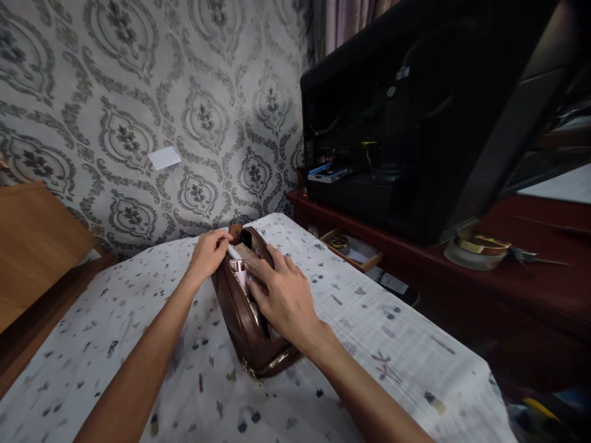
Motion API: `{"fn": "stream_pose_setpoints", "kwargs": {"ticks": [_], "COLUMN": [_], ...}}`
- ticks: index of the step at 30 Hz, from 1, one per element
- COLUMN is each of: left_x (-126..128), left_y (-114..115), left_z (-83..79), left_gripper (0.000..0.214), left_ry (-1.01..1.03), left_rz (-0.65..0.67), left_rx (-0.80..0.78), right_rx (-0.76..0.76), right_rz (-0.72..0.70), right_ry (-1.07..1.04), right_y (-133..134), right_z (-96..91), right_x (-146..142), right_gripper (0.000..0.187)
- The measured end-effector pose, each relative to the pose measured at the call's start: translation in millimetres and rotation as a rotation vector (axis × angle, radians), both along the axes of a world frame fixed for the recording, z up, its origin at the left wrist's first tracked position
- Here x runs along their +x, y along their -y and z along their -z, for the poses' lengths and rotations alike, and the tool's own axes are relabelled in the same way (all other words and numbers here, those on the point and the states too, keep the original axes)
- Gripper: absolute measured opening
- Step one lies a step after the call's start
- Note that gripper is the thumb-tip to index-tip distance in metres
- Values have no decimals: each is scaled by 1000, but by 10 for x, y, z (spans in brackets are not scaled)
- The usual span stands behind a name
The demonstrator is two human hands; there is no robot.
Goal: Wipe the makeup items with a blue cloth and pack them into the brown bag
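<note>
A brown leather toiletry bag [235, 320] with gold zippers lies unzipped on the patterned cloth. My left hand [210, 252] is closed on the bag's far left rim, fingertips bent at the opening. Over the opening reaches my right hand [289, 292], its fingers apart and partly inside the bag. Between the hands a white tube-like item with a shiny rose-gold band [238, 266] sticks up. Beside it is a light tan item [248, 253], close to my right fingers. The bag's deeper contents are hidden.
A white printed cloth [369, 351] covers the surface under the bag. To the right, a dark red desk [530, 264] carries a large black computer case [397, 135] and a gold-rimmed round container [478, 249]. An open drawer [355, 249] juts out below. Wooden panel [41, 246] at left.
</note>
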State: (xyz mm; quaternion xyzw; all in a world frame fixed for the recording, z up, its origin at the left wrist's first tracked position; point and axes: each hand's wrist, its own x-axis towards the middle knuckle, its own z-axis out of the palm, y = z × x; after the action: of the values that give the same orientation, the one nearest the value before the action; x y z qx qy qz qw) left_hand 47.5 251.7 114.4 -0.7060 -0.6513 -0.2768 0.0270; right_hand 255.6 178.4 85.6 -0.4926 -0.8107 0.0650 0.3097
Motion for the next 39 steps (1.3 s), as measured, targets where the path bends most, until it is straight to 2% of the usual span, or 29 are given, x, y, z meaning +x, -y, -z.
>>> {"fn": "stream_pose_setpoints", "kwargs": {"ticks": [4, 10, 14, 18, 24, 29, 32, 35, 39], "left_x": [-50, -49, -1, 4, -25, 45, 75, 71, 51], "left_y": [-48, -256, -256, -193, -34, 5, -22, -34, -24], "left_z": [7, 12, 13, 11, 50, 203, 263, 237, 111], "left_gripper": [26, 15, 15, 25, 35, 47, 50, 51, 52], "left_ry": [-26, -131, -163, -123, 23, 144, 181, 171, 97], "left_rz": [5, -84, -107, -97, 26, 98, 125, 185, 303], "left_rx": [-57, -98, -96, -56, 65, 151, 170, 171, 116], "right_rx": [-5, -14, -9, 9, 0, -81, -95, -84, -56], "right_rz": [1, -4, -2, -2, -2, 75, 63, 43, 14], "right_ry": [7, 0, -1, -4, -7, -19, -32, 2, 66], "right_y": [2, 12, 7, 7, 3, -36, -41, -29, -28], "right_z": [-15, -26, -14, -2, -9, -42, -60, -61, -46], "right_x": [1, -7, -4, 3, 18, 17, 1, -16, -21], "right_gripper": [31, 36, 36, 35, 37, 49, 52, 52, 53]}}
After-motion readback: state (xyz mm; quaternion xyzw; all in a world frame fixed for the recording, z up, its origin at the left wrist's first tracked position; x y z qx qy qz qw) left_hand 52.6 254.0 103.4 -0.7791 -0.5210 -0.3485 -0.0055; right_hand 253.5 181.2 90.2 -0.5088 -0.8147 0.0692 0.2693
